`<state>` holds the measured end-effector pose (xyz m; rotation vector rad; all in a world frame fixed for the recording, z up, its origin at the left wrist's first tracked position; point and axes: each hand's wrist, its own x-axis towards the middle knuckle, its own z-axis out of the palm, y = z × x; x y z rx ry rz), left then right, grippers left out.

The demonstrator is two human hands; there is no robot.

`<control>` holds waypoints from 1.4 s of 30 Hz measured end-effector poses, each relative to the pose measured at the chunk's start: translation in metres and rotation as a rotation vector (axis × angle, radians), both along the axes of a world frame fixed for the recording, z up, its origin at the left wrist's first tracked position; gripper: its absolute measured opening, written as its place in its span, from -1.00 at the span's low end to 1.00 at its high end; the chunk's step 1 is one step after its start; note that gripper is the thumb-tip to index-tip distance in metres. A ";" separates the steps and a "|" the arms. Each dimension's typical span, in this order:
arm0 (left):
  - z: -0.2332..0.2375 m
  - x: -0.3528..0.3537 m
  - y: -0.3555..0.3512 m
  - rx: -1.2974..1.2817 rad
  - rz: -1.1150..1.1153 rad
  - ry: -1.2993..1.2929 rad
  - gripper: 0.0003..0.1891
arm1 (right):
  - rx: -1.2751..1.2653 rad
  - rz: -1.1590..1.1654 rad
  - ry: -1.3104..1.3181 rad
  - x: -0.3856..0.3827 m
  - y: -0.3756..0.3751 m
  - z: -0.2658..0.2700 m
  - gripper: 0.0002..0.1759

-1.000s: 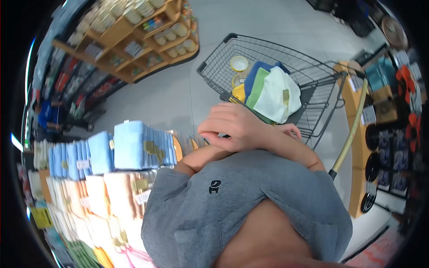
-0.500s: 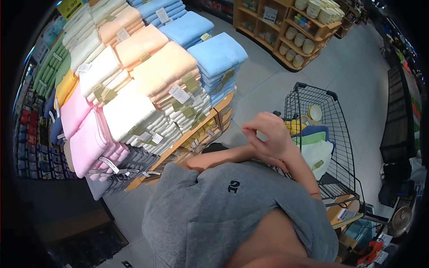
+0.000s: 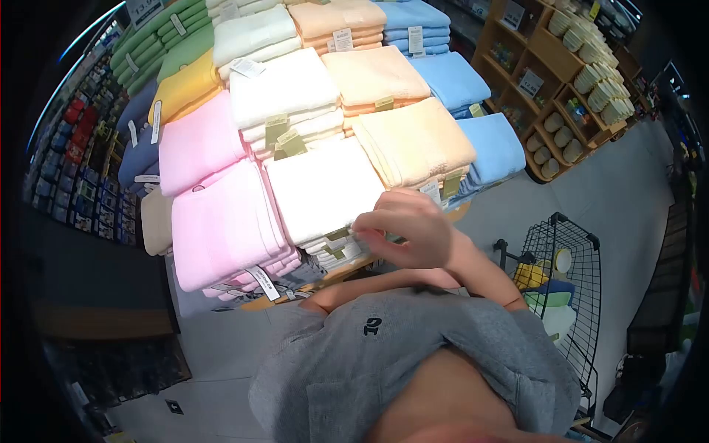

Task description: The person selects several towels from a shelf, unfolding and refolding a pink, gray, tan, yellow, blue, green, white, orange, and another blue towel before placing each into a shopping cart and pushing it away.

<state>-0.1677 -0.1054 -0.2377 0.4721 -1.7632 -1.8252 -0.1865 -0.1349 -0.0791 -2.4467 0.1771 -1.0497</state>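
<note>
Shows pink towels (image 3: 221,229) at L, white towels (image 3: 325,192) next. Crosses L forearm (image 3: 369,288) low over torso, w/ L hand (image 3: 443,279) mostly hidden by R forearm (image 3: 487,273), can't tell state. Curls R hand (image 3: 406,229) loosely nr white towels' front edge, thumb below fingers; can't tell if tips meet.

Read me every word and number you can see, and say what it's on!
"13.9": the price sign by the green towels; its end is unclear.
Price cards on the wooden shelf: too blurred to read for sure.
Tags on the white towels and pink towels: print too small.
Black mark on the grey shirt: I can't tell which letters.
Floor sticker: too small.
</note>
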 end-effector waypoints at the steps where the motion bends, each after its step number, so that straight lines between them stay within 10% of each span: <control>1: 0.000 0.012 -0.001 -0.013 0.036 -0.009 -0.65 | 0.067 -0.038 -0.030 0.002 -0.005 -0.005 -0.91; 9: 0.089 0.136 0.013 0.163 0.319 0.141 -0.72 | 0.355 -0.538 -0.127 -0.047 -0.103 -0.040 -0.84; 17: 0.091 0.128 -0.012 0.089 1.211 -0.041 -0.62 | 0.572 -0.656 0.072 -0.082 -0.186 -0.075 -0.65; 33: 0.086 0.089 -0.039 -0.320 1.477 -0.443 -0.67 | 0.205 -0.575 0.055 -0.075 -0.155 -0.055 -0.64; 37: 0.087 0.093 -0.041 -0.511 1.345 -0.477 -0.69 | 0.376 -0.210 0.184 -0.069 -0.136 -0.062 -0.65; 42: 0.098 0.084 -0.040 -0.498 1.266 -0.508 -0.72 | 0.175 -0.328 0.045 -0.049 -0.110 -0.067 -0.69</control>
